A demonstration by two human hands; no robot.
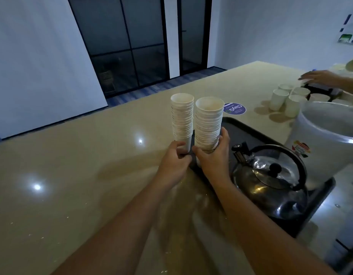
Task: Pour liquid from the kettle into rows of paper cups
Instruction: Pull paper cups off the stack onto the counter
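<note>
Glossy beige desk [62, 175] carries a black tray [251, 133] with a shiny steel kettle [270, 181]. Left hand [172, 161] grips one tall paper-cup stack [182, 118]; right hand [213, 155] wraps another stack [208, 124]. Loose white cups [286, 100] stand farther right.

Two bare forearms in view, entering from bottom edge of frame. No sleeves visible on either; nothing worn from elbow region down to wrist. Left hand [172, 157]: no ring, no watch, no glove, no band at wrist. Right hand [213, 155]: likewise bare, no ring, watch or glove seen. Fingernails short where visible on thumb and fingers. Lighting dim; fine detail of knuckles and nails not resolvable. Upper arms, torso and clothing outside frame.
</note>
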